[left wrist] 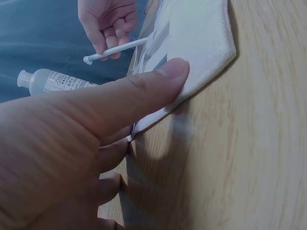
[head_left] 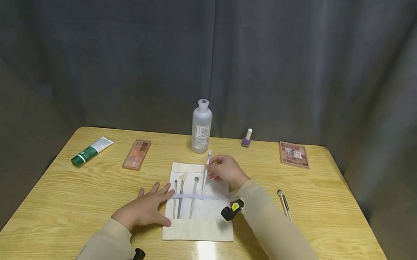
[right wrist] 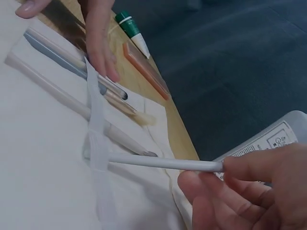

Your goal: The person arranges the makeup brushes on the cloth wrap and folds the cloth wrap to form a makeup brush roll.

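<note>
My left hand [head_left: 143, 210] lies at the left edge of the cloth [head_left: 200, 231], fingers spread apart, thumb tip over that edge; it grips nothing. Next, to its right, three brushes [head_left: 194, 188] lie side by side, heads away from me, handles toward me, with the band [head_left: 214, 197] running across them. Right of these is the stick [head_left: 204, 182], its long axis nearly in line with the brushes and about square to the band. I judge that crossing to be what counts: the near end is at the band, with its tip seeming to pass just beneath, while the far end tilts up off the cloth toward the bottle [head_left: 201, 127]. My right hand [head_left: 229, 170] is much the nearer one, pinching the stick close to that far end, so the band lies toward me from my fingertips
</note>
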`<state>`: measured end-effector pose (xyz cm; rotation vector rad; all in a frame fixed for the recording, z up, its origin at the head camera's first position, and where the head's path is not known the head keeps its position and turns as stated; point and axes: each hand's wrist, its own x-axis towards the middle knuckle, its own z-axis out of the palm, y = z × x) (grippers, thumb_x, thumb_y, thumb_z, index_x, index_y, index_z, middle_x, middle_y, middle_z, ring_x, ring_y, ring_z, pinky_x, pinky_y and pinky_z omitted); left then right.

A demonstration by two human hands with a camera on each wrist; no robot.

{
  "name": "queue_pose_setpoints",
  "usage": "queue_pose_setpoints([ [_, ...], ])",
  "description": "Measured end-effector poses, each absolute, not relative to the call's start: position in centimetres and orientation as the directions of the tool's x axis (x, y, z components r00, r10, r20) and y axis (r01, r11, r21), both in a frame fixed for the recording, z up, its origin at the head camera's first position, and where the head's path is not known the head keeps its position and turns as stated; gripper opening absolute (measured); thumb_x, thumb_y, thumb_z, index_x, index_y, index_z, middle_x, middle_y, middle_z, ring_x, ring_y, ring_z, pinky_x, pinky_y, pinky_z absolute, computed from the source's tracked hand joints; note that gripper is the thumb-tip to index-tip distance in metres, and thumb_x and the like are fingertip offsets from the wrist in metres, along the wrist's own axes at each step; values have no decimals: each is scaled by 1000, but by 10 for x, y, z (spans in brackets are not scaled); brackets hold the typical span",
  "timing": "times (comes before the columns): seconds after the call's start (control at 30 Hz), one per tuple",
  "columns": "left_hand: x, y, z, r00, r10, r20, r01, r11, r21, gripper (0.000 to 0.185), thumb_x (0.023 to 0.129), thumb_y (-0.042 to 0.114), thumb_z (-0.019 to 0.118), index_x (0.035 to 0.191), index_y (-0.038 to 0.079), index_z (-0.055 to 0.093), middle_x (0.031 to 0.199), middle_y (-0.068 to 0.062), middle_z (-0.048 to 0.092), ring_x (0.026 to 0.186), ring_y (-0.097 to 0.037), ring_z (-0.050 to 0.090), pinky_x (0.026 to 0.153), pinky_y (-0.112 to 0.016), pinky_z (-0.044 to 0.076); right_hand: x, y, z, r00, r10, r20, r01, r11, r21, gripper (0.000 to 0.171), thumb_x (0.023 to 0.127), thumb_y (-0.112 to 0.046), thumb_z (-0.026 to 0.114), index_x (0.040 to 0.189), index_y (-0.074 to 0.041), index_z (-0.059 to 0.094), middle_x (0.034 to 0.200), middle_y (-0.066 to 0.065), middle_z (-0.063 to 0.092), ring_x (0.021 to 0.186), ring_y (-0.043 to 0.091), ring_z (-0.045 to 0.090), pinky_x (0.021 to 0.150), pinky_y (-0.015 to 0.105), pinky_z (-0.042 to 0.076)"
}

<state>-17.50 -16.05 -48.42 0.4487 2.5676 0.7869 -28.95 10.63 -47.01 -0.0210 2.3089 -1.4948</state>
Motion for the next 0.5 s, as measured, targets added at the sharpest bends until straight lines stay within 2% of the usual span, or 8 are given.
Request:
queue_pose_setpoints([
  [0.27, -175, -160, -484, -856, 419, -302, 181, 791, 584, 95, 80, 36, 85, 157, 10, 37, 168, -8, 17, 154, -40, 0, 115, -69, -7, -286, 102, -476, -915, -212, -344, 204, 492, -846, 12, 93, -13, 70, 98, -2, 70, 79, 10, 73, 71, 19, 69, 62, 27, 54],
  [0.5, -176, -161, -483, -855, 419, -306, 178, 790, 586, 95, 80, 35, 85, 157, 10, 36, 168, -8, 16, 154, -39, -1, 115, -70, -8, -281, 98, -480, -884, -209, -418, 260, 523, -812, 10, 90, -11, 73, 96, -4, 69, 81, 11, 72, 69, 19, 69, 59, 26, 53],
])
